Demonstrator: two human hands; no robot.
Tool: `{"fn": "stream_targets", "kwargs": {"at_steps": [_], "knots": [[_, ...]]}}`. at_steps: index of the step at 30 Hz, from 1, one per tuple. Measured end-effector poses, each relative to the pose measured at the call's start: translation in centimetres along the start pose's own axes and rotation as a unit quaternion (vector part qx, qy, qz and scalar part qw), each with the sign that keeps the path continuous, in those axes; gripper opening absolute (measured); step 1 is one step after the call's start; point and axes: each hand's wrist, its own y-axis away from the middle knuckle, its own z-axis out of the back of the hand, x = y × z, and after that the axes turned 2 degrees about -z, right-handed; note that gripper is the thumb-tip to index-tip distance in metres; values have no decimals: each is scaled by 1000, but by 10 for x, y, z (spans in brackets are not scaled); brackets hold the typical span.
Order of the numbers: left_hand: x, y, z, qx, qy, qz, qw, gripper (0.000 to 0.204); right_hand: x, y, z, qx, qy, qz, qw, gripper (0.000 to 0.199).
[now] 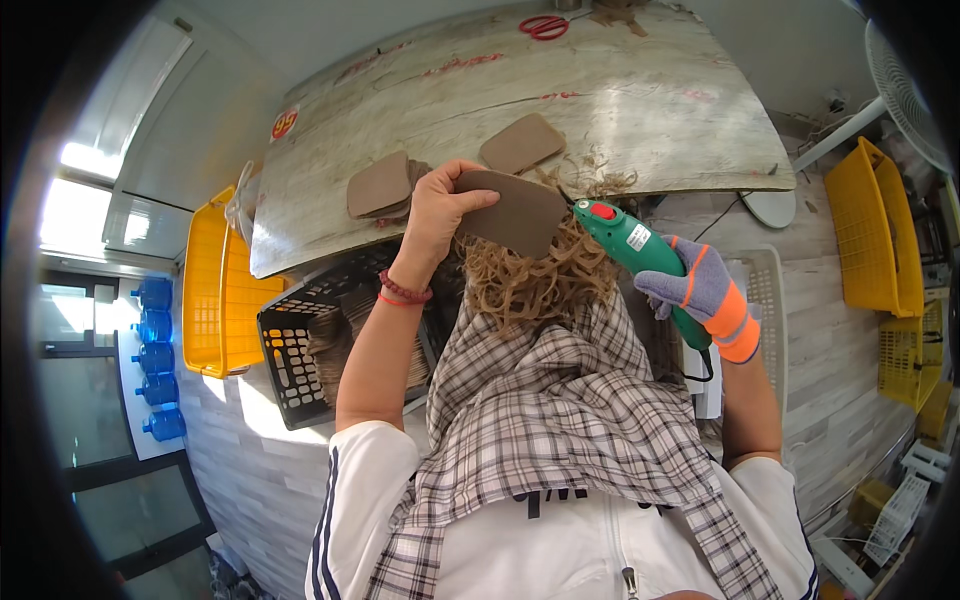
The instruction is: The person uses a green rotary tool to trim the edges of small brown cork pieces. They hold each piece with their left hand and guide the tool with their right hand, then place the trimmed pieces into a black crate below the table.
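Observation:
My left hand [438, 208], bare with a red bead bracelet at the wrist, pinches a flat brown pad [515, 214] with rounded corners, thumb on top. In a purple and orange glove, my right hand [698, 288] is wrapped round a green corded power tool [627, 240] with a red switch. The tool's narrow tip meets or nearly meets the pad's right edge; exact contact I cannot tell. Curly brown trimmings [535, 288] are heaped on my plaid apron [560, 400] below the pad. On the table, a stack of similar pads [379, 186] lies left and more pads [522, 142] lie beyond.
The worn wooden table [640, 110] spans the far side, with red-handled scissors [544, 27] at its back. A black crate [290, 360] of stacked brown pieces stands to my left, beside a yellow crate [205, 300]. Another yellow crate [870, 235] and a white fan [905, 90] are at right.

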Motion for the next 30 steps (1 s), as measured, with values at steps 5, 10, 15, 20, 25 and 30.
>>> {"fn": "stream_targets", "kwargs": {"at_steps": [5, 10, 15, 20, 25, 30], "knots": [[3, 0, 0, 20, 15, 9, 1000, 19, -3, -4, -5, 15, 22, 14, 1000, 39], [0, 3, -9, 67, -21, 23, 997, 18, 1, -8, -11, 3, 67, 16, 998, 39], [0, 4, -17, 127, -63, 32, 989, 31, 3, -16, -20, 3, 94, 29, 995, 40], [1, 10, -16, 143, -91, 53, 984, 44, 14, -25, -36, 28, 56, 24, 998, 42], [-1, 10, 22, -5, -33, -3, 999, 47, 7, -33, -50, -30, 26, 44, 998, 44], [6, -20, 153, -265, -22, -44, 963, 36, -23, -33, -30, -82, 43, 36, 995, 45]]}}
